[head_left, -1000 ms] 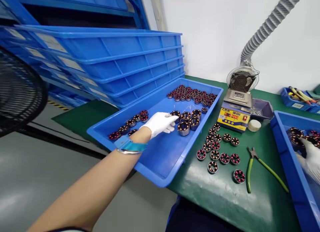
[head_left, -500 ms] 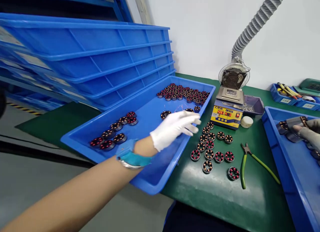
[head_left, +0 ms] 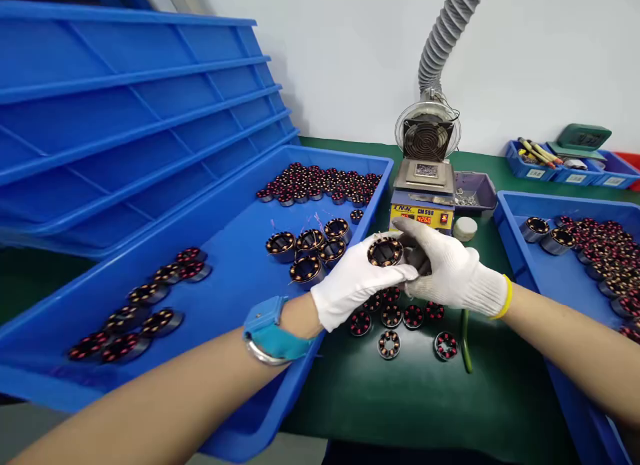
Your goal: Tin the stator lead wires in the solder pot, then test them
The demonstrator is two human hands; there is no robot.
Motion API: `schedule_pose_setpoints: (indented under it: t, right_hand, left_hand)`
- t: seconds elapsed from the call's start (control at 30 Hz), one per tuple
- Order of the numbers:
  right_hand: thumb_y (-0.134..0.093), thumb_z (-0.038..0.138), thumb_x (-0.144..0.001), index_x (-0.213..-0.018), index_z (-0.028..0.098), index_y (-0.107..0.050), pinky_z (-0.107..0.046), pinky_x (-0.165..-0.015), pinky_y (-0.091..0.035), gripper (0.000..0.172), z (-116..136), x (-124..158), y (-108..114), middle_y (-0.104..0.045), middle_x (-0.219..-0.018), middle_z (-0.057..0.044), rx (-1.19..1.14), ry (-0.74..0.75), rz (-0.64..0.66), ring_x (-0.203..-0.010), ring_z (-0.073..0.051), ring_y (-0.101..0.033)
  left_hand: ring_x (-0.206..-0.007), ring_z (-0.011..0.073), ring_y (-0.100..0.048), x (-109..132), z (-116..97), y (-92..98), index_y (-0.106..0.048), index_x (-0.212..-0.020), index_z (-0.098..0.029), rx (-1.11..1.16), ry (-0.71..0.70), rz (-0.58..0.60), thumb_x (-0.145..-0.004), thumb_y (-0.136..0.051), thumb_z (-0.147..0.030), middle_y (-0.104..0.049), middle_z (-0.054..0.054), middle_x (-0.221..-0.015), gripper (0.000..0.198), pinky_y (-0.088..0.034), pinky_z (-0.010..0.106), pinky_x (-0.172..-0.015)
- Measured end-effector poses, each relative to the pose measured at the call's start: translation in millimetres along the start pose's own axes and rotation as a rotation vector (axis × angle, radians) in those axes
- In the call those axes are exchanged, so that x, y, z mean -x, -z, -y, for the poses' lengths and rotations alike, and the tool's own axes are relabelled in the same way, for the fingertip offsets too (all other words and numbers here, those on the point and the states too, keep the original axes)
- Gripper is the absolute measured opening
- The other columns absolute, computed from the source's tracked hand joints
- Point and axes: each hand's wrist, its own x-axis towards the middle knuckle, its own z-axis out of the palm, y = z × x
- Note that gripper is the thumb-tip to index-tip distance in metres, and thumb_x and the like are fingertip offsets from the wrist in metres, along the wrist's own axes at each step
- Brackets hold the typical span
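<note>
Your two gloved hands meet around one wound core [head_left: 385, 253], just right of centre in the frame.
The fingers of your left hand [head_left: 353, 278] close round its side, coil face turned up towards you, probably to keep the windings in sight and unpressed. Your right hand [head_left: 447, 265] curls in from the right; I cannot tell whether its fingers grip this core or something behind it. Left of centre, five large cores [head_left: 306, 271] stand open end up in the left tray [head_left: 240, 251], perhaps to spare their upright wires. Below your hands, small ring cores [head_left: 413, 317] lie flat on the table [head_left: 360, 398].
</note>
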Motion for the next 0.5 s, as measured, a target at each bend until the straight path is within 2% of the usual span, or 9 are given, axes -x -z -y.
schedule_pose_setpoints:
  t: [0.1, 0.17, 0.23, 0.27, 0.33, 0.4, 0.43, 0.5]
  right_hand:
    - [-0.064, 0.015, -0.068, -0.14, 0.02, -0.046, -0.034, -0.079, -0.058, 0.075, -17.8, -4.3, 2.2, -0.067, -0.115, -0.008, -0.345, -0.095, 0.084, -0.092, -0.02, -0.067]
    - [-0.063, 0.02, -0.076, -0.134, 0.016, -0.05, -0.033, -0.08, -0.059, 0.06, -24.4, -9.3, 4.9, -0.066, -0.116, -0.01, -0.514, -0.155, 0.061, -0.093, -0.019, -0.067]
    - [-0.063, 0.031, -0.083, -0.133, 0.015, -0.052, -0.034, -0.081, -0.059, 0.054, -26.5, -13.4, 7.6, -0.065, -0.116, -0.011, -0.566, -0.225, 0.049, -0.096, -0.02, -0.066]
    - [-0.064, 0.036, -0.084, -0.135, 0.016, -0.05, -0.034, -0.079, -0.059, 0.056, -26.1, -14.6, 8.9, -0.067, -0.111, -0.01, -0.585, -0.264, 0.084, -0.092, -0.02, -0.067]
    - [-0.066, 0.038, -0.084, -0.14, 0.018, -0.045, -0.033, -0.071, -0.061, 0.063, -23.1, -15.2, 11.1, -0.069, -0.097, -0.006, -0.654, -0.305, 0.244, -0.081, -0.019, -0.068]
    - [-0.067, 0.036, -0.083, -0.137, 0.02, -0.048, -0.029, -0.063, -0.06, 0.059, -18.7, -13.9, 12.3, -0.068, -0.088, -0.002, -0.717, -0.284, 0.399, -0.074, -0.018, -0.068]
    - [-0.068, 0.035, -0.083, -0.131, 0.02, -0.052, -0.027, -0.06, -0.059, 0.053, -16.2, -12.9, 12.1, -0.068, -0.087, -0.001, -0.724, -0.261, 0.436, -0.073, -0.017, -0.068]
    - [-0.071, 0.036, -0.08, -0.116, 0.019, -0.06, -0.023, -0.056, -0.057, 0.041, -10.7, -10.7, 9.0, -0.067, -0.087, -0.001, -0.73, -0.223, 0.431, -0.07, -0.016, -0.067]
  left_hand:
    - [-0.109, 0.0273, -0.065, -1.5, 2.3, -0.1, -0.057, -0.121, -0.014, -0.115, -0.009, -0.084, -0.066, -0.081, -0.031, -0.068, 0.012, -0.119, 0.062, -0.05, 0.047, -0.102]
    - [-0.109, 0.0273, -0.065, -1.6, 2.8, -1.9, -0.056, -0.122, -0.014, -0.289, -0.052, -0.145, -0.065, -0.08, -0.031, -0.068, 0.011, -0.118, 0.064, -0.05, 0.047, -0.102]
    - [-0.111, 0.0272, -0.063, -0.7, 3.7, -3.1, -0.055, -0.122, -0.015, -0.506, -0.154, -0.163, -0.065, -0.078, -0.03, -0.065, 0.012, -0.12, 0.063, -0.048, 0.048, -0.105]
    - [-0.113, 0.0271, -0.062, 0.0, 4.3, -3.2, -0.054, -0.122, -0.015, -0.6, -0.224, -0.157, -0.065, -0.076, -0.029, -0.063, 0.012, -0.122, 0.062, -0.047, 0.047, -0.106]
    - [-0.115, 0.0269, -0.06, 1.6, 5.2, -2.6, -0.052, -0.119, -0.013, -0.723, -0.378, -0.133, -0.066, -0.073, -0.027, -0.06, 0.014, -0.122, 0.059, -0.048, 0.044, -0.105]
    - [-0.111, 0.0265, -0.061, 3.2, 4.8, -1.4, -0.05, -0.112, -0.014, -0.796, -0.495, -0.103, -0.066, -0.071, -0.026, -0.059, 0.014, -0.116, 0.052, -0.051, 0.042, -0.1]
    - [-0.109, 0.0261, -0.061, 4.0, 4.1, -0.5, -0.049, -0.108, -0.015, -0.829, -0.516, -0.092, -0.066, -0.071, -0.025, -0.059, 0.013, -0.113, 0.048, -0.052, 0.041, -0.097]
    - [-0.105, 0.0258, -0.062, 4.8, 3.2, 2.6, -0.05, -0.106, -0.017, -0.897, -0.483, -0.121, -0.068, -0.072, -0.026, -0.059, 0.01, -0.11, 0.045, -0.052, 0.041, -0.096]
